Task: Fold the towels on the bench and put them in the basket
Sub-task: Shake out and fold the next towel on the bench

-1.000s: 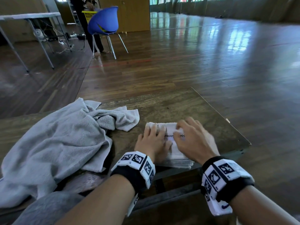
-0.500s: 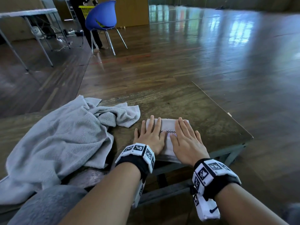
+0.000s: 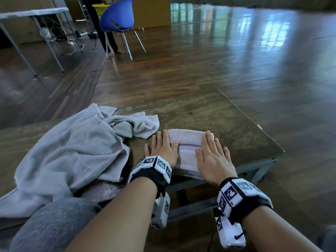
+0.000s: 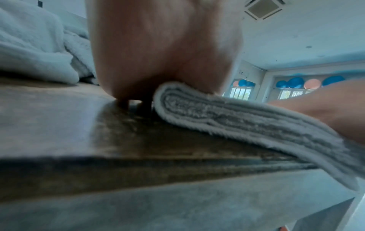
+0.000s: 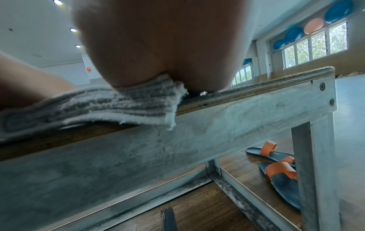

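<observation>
A small white towel (image 3: pixel 187 140) with a checked stripe lies folded into a thick pad at the near edge of the wooden bench (image 3: pixel 227 124). My left hand (image 3: pixel 163 148) lies flat, fingers straight, on the towel's left side and the bench beside it. My right hand (image 3: pixel 212 153) presses flat on the towel's right side. The left wrist view shows the stacked layers of the folded towel (image 4: pixel 227 115) under the palm. In the right wrist view the folded towel (image 5: pixel 110 103) hangs slightly over the bench edge. A large grey towel (image 3: pixel 72 151) lies crumpled to the left. A yellow basket (image 3: pixel 100 10) shows far off behind a chair.
A blue chair (image 3: pixel 118 17) stands across the wooden floor with a person's legs (image 3: pixel 111 42) behind it. A folding table (image 3: pixel 32 13) is at the far left. Sandals (image 5: pixel 276 165) lie on the floor under the bench. My grey-clad knee (image 3: pixel 51 224) is at bottom left.
Both hands flattened and slid apart across the folded white towel, from its middle toward its left and right sides. The head view has tilted slightly.
</observation>
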Motion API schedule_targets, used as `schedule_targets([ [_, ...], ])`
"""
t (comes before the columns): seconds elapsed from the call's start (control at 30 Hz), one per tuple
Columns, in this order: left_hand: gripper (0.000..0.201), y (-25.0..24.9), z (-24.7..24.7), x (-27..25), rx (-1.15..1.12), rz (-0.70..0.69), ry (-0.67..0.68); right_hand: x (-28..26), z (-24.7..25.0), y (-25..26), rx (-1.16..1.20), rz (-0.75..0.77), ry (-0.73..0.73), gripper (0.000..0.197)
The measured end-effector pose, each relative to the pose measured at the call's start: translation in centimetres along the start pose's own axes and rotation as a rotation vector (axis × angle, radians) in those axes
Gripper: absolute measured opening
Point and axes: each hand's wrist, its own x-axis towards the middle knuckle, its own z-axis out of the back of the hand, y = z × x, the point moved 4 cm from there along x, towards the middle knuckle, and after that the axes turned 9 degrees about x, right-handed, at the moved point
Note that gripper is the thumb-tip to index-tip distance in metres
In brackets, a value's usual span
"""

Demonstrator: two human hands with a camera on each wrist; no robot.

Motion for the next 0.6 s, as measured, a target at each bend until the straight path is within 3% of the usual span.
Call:
schedule_targets([
  [0.23,0.061,0.2,0.2,-0.1,-0.003,0.055,-0.028,-1.1,0.2,0.6,0.014,-0.035,-0.024,0.064],
  [0.4,0.031,-0.1,0.9,-1.8,-0.069,0.097,-0.144,-2.1,0.4,0.7,0.037,-0.075,-0.019,0.065],
  [0.53,0.042,-1.3,2.3,-3.5,-0.071,0.166,-0.204,-2.5,0.4,0.5,0.045,-0.054,-0.003,0.063],
  [0.6,0.037,-2.0,3.3,-4.1,-0.057,0.157,-0.174,-2.6,0.5,0.4,0.058,-0.061,0.014,0.063],
])
